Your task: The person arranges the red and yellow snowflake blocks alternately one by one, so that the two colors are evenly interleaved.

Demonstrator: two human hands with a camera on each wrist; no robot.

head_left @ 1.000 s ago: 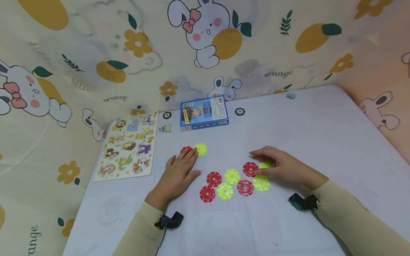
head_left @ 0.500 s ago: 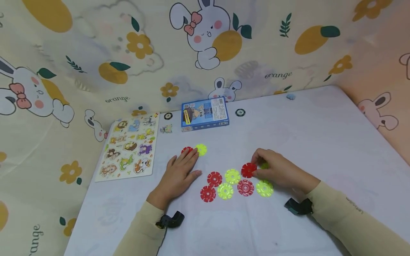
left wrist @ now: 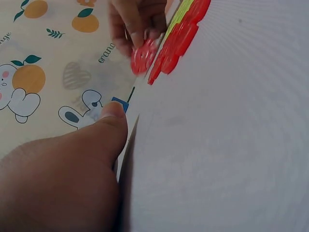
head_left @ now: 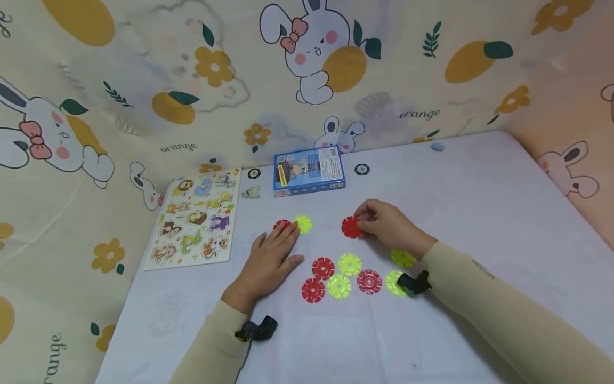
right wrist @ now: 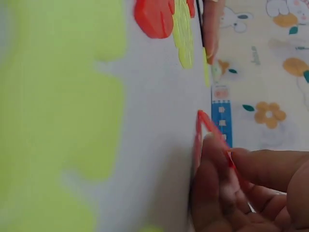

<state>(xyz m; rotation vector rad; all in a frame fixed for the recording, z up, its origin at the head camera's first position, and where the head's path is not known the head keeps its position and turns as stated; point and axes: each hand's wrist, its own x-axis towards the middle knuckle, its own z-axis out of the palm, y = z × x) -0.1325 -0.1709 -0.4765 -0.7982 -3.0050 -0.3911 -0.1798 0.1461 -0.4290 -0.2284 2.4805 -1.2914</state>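
My right hand (head_left: 386, 224) pinches a red notched plastic disc (head_left: 351, 227) by its right edge, over the table right of the yellow-green disc (head_left: 304, 224). In the right wrist view, thumb and fingers hold that disc tilted on edge. My left hand (head_left: 269, 266) rests on the table with its fingers extended. Its fingertips partly cover another red disc (head_left: 280, 223) and touch or nearly touch the yellow-green one. Nearer me lie several loose discs, among them a red disc (head_left: 323, 268), a yellow-green disc (head_left: 350, 265) and a darker red disc (head_left: 369, 281).
A blue box (head_left: 309, 172) stands at the back, with a black round chip (head_left: 362, 169) right of it. An animal picture board (head_left: 194, 218) lies at left, beside a small animal piece (head_left: 251, 192). A small blue piece (head_left: 437, 146) sits far right.
My right hand has picked the red disc from the right end of the group and carried it left and away from me. A yellow-green disc has shifted slightly right. My left hand stays put.
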